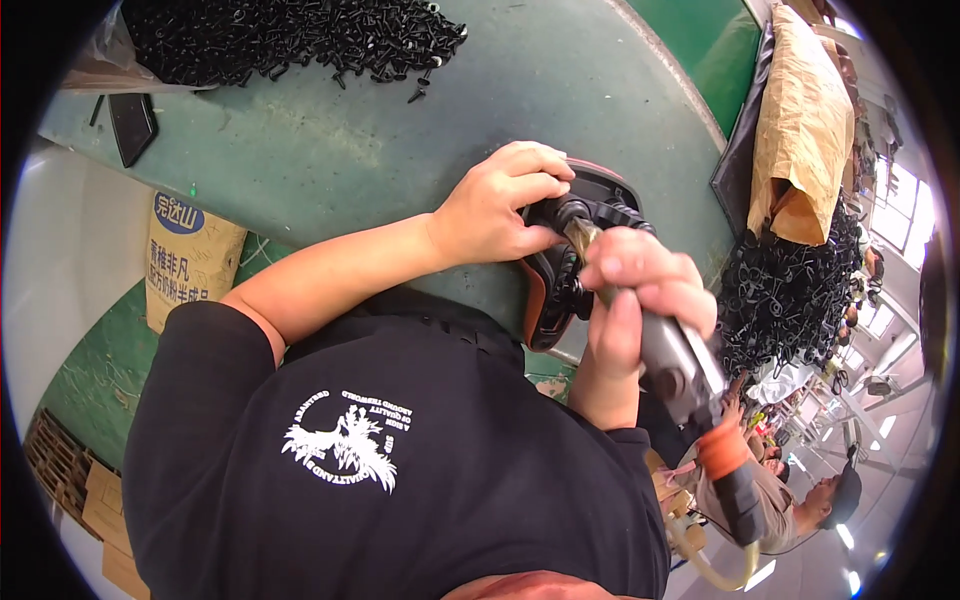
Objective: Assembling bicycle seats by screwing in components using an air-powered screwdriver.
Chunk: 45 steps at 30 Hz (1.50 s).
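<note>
A black plastic part (546, 312) with orange-red edging, curved in outline, rests at the front edge of the green table. My left hand (508, 196) grips its far left side, fingers over the rim. In my right hand (648, 285) is a grey power screwdriver (678, 365) with an orange collar and a hose at its back end. Its tip points down into the part, slightly blurred; whether a screw sits under it is hidden. The fingers of my right hand wrap round the tool's front.
Loose black screws (300, 42) lie heaped at the far left by a clear plastic bag (108, 52) and a flat black object (132, 128). To the right are a pile of black looped pieces (785, 290) and a brown paper bag (803, 115). A person (775, 505) is beyond.
</note>
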Each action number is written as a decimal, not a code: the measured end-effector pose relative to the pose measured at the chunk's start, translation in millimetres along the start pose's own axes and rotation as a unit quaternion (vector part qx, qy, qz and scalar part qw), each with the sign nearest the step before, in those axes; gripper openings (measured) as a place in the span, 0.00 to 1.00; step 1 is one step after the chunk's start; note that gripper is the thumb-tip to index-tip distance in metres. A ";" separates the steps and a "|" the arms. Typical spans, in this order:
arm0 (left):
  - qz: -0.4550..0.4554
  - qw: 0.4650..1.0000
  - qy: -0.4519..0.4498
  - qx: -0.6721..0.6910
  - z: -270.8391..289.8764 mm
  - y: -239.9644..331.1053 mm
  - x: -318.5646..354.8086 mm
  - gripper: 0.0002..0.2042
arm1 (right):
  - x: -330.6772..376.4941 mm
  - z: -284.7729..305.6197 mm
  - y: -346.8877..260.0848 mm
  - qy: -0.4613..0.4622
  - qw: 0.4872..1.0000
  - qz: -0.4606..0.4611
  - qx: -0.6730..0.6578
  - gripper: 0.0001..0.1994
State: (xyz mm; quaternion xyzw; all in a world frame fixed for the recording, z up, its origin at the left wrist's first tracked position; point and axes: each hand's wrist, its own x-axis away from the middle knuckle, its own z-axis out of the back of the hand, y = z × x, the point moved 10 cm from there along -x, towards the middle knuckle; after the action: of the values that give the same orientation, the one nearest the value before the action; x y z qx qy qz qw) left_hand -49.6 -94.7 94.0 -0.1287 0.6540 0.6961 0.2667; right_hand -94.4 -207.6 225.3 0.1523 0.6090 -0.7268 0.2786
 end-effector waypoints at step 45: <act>0.270 0.792 -0.326 0.440 -87.2 71.6 0.2 0.12 | 66.0 110.2 -109.9 0.172 0.963 0.118 -0.169 0.16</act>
State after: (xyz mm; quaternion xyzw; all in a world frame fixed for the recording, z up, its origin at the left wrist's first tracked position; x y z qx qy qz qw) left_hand -103.2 -180.3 144.4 0.4193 0.7719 0.3776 0.2930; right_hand -199.0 -317.7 299.6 0.2961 0.7394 -0.5384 0.2752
